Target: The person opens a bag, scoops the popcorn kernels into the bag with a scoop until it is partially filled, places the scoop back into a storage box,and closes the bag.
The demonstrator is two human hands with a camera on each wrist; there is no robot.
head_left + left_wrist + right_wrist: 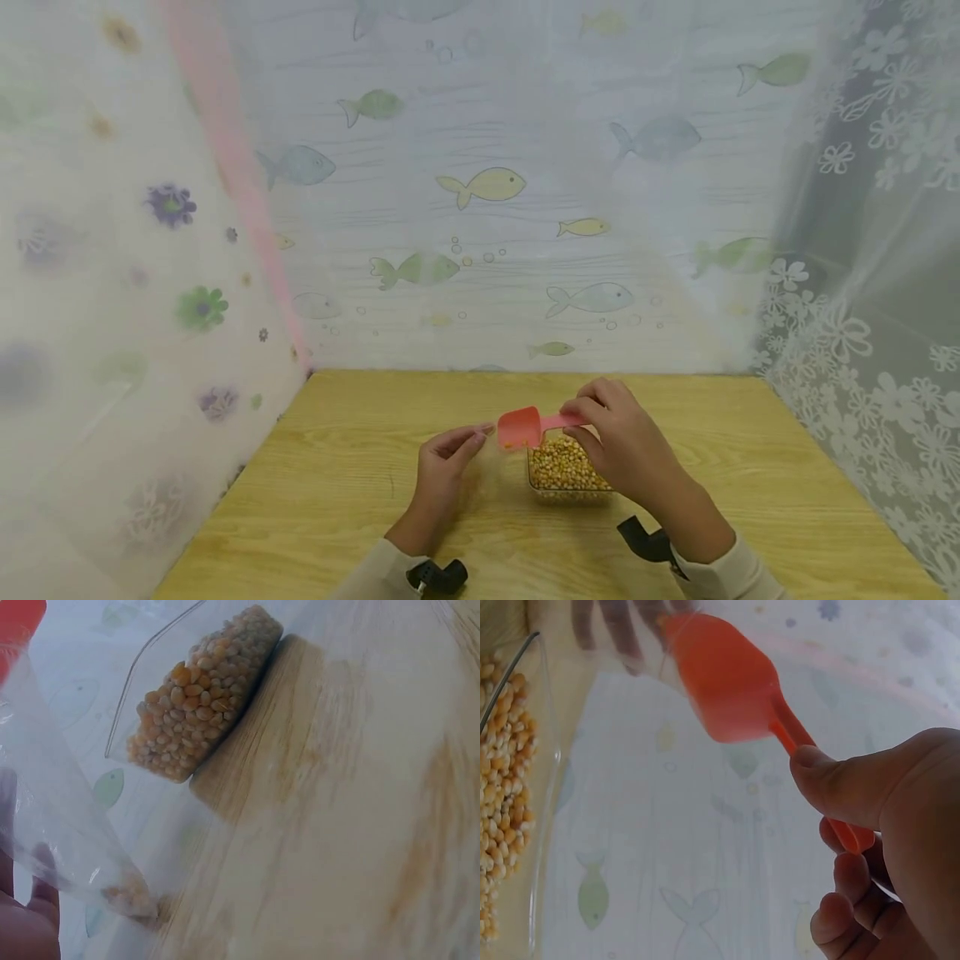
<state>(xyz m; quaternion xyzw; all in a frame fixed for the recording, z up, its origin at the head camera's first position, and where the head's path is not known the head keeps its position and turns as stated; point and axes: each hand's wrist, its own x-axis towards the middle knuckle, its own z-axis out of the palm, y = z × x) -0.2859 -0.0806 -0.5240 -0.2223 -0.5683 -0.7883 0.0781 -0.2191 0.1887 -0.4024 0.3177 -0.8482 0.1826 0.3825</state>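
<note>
A clear plastic bag hangs from my left hand, which pinches its upper edge between thumb and fingers. Some corn kernels lie in the bag's bottom corner. My right hand grips the handle of a red-pink scoop, its bowl tilted toward the bag's mouth. A few kernels show at the scoop's lower lip in the head view. Below the scoop and right hand stands a clear rectangular container holding many yellow corn kernels; the right hand hides its right part.
The wood-grain table carries the container. A fish-print curtain rises behind the table, with a flowered sheet at the left and a white-flower lace curtain at the right. Black camera mounts sit at both wrists.
</note>
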